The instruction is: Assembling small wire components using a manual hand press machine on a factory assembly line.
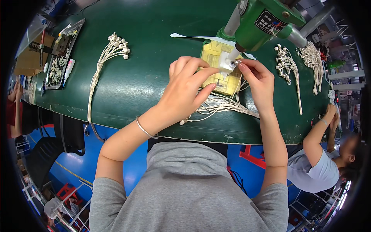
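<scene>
Your two hands are apart from each other, on both sides of the white holder (224,62). Your right hand (262,84) is pinching, with thumb and index finger, the small round earpiece (233,64), which is at the right side of this holder. Your left hand (181,86) has its fingers spread, and the index fingertip comes close to the holder; whether it touches, I cannot tell. Under the holder is the yellow base (211,49), and just above it stands the green press (258,34). I judge that you are at the step of seating the earpiece; the next move seems to call for good alignment, with the fingertips clear of the press. Near you, loose white cables (221,105) lie across the green desk (145,34). Farther out, one cable bundle (99,65) lies at left, and two others lie at right. Beyond the left bundle are a parts tray (58,79) and a marker pen (68,69). A co-worker (315,172) sits at the far right.
</scene>
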Demonstrator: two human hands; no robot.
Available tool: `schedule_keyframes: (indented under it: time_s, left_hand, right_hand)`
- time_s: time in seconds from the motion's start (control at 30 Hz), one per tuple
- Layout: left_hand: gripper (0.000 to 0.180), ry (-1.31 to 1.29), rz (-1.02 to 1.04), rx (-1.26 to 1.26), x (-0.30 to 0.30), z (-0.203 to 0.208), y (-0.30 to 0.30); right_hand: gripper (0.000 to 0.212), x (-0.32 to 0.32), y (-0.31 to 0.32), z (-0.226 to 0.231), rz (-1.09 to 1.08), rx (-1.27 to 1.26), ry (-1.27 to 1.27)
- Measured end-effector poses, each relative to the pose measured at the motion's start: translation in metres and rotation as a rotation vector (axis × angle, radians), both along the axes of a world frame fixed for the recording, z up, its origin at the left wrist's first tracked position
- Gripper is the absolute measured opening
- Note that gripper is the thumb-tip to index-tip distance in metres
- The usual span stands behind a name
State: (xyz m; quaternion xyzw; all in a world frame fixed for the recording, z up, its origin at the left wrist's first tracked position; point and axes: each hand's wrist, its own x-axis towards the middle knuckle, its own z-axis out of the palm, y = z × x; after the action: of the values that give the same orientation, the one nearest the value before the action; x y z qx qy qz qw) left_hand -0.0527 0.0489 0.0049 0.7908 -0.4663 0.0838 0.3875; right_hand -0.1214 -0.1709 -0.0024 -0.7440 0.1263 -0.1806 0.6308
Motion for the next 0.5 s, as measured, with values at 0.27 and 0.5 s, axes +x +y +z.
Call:
schedule_keyframes:
  time_s: [0.27,0.5]
  left_hand:
    - [0.049,-0.086,0.013,0.029,0.010,-0.007,-0.019]
    - [0.053,-0.145,0.024,0.039,0.012,-0.015,-0.025]
  right_hand:
    - [0.016,0.016,-0.004,-0.005,0.036,-0.053,-0.053]
    - [0.014,0.013,-0.008,-0.007,0.066,-0.081,-0.069]
